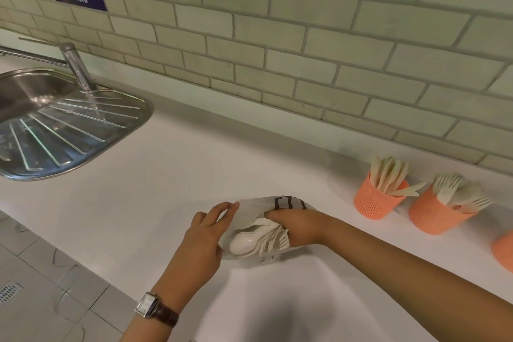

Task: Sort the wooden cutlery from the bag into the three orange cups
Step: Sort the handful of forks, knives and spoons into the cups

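Observation:
A white bag with dark print lies on the white counter in front of me. My left hand holds its open left edge. My right hand is inside the opening, closed around a bundle of pale wooden spoons and forks whose heads stick out toward me. At the right stand the orange cups: one cup holds knives, a second cup holds forks, and a third cup is cut off by the frame's right edge, its contents hidden.
A steel sink with a drainboard and a tap sits at the left. A tiled wall runs behind the counter. The counter's front edge runs diagonally at lower left, with tiled floor below it.

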Demonstrator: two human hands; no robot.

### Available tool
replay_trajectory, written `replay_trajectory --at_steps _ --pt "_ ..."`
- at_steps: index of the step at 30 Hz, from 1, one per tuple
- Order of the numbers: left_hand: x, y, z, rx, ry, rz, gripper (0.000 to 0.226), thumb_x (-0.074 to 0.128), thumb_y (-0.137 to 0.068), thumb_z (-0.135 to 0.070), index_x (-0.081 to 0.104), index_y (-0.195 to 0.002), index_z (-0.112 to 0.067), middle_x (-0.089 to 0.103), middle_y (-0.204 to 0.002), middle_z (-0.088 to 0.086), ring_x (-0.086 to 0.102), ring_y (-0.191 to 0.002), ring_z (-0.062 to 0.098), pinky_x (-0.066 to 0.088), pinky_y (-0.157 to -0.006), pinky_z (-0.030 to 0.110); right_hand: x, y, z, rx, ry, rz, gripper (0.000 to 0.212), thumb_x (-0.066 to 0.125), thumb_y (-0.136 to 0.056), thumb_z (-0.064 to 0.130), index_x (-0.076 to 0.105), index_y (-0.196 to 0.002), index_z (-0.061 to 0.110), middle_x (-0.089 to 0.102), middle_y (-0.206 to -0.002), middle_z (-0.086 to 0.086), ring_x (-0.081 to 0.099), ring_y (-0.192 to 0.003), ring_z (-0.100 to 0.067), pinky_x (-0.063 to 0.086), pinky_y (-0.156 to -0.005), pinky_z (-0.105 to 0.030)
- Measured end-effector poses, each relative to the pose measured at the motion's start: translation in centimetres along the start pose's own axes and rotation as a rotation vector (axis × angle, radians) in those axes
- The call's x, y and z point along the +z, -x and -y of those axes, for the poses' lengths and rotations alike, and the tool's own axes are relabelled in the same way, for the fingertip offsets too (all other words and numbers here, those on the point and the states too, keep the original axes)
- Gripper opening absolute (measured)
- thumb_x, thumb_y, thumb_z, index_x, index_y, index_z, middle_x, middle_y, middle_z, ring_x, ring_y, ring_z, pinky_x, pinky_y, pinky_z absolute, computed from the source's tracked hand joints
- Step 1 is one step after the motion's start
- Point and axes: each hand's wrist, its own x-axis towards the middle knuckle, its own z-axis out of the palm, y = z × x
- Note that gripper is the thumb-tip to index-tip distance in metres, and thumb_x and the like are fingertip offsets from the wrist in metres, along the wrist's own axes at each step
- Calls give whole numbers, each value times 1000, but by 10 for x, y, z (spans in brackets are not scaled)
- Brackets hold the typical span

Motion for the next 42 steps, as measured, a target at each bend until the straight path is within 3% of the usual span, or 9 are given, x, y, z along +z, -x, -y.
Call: replay_trajectory --at_steps 7,13,18,21,24,27,31,36,42 --pt "-6 -9 25 -74 108 4 90 43 -69 20 29 -143 -28 37 -142 -1 45 -108 20 36 -95 22 -19 16 19 -183 2 36 13 59 -82 15 52 -91 9 57 -95 -6 40 -80 -7 27 -67 -19" --pt "-13 -10 3 -62 367 90 80 59 -77 4 31 -120 -57 31 -124 -32 45 -101 -13 40 -74 1 -11 50 47 46 -612 -414 19 62 -85 18 46 -94 23 59 -90 -1 55 -80 -12 43 -68 -22" --pt "-4 -9 -10 -60 351 -37 70 70 -73 -1 49 -122 -45 44 -130 -14 52 -109 8 45 -91 21 -12 85 57 306 -1111 -885 18 62 -83 20 57 -87 4 62 -80 2 61 -80 -8 48 -74 -17" --pt "-6 -19 -27 7 202 -250 60 74 -70 -2 58 -122 -27 49 -129 5 54 -103 27 40 -95 37 -13 120 50 462 -1127 -1083 17 63 -87 9 56 -72 14 59 -62 11 58 -63 -3 48 -61 -11" --pt "-8 -32 -61 100 231 -322 42 63 -77 -11 62 -118 -23 49 -127 1 48 -105 23 24 -98 13 4 153 42 644 -1145 -1223 20 62 -86 4 56 -68 13 54 -54 5 54 -46 -2 46 -47 -15" --pt "3 -40 -94 167 345 -242 42 64 -81 -1 63 -115 -25 47 -125 -9 41 -104 12 21 -93 -2 33 176 35 798 -1096 -1283 11 65 -85 9 63 -74 11 57 -63 -2 54 -55 -8 47 -56 -24" --pt "25 -44 -120 258 450 -115 42 59 -83 -6 61 -112 -36 47 -122 -19 44 -104 9 35 -94 18 81 190 27 947 -922 -1235 27 66 -83 31 60 -88 5 62 -77 -11 60 -68 -17 48 -57 -15" --pt "41 -42 -134 335 462 3 37 51 -80 -22 60 -111 -41 46 -124 -22 50 -103 12 25 -92 2 145 206 7 1068 -835 -1231 39 62 -77 48 58 -81 9 60 -72 -13 60 -66 -28 50 -58 -48" --pt "58 -42 -138 326 489 127 32 48 -80 -33 61 -106 -46 52 -113 -29 50 -109 -2 33 -91 4 84 196 38 969 -994 -1388 32 58 -76 29 60 -70 -3 63 -67 -16 60 -63 -16 47 -63 -20"
